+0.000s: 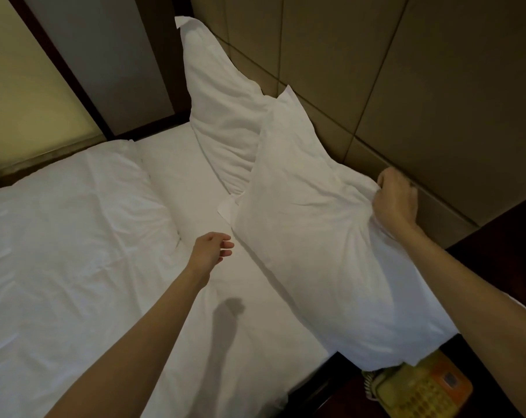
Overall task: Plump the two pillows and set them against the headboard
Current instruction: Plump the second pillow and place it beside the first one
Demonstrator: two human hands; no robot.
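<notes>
Two white pillows lean on the padded brown headboard (361, 70). The far pillow (219, 104) stands upright in the corner, one tip pointing up. The near pillow (310, 230) overlaps its lower edge and hangs partly over the bedside. My right hand (396, 203) is shut on the near pillow's top edge, close to the headboard. My left hand (213, 248) hovers open above the sheet, just left of the near pillow's lower corner, holding nothing.
A folded white duvet (68, 230) covers the left of the bed, and the white sheet (189, 182) shows beside it. A yellow telephone (418, 387) sits on the dark nightstand (497, 236) at lower right, under the near pillow. A dark-framed panel (29, 86) is at far left.
</notes>
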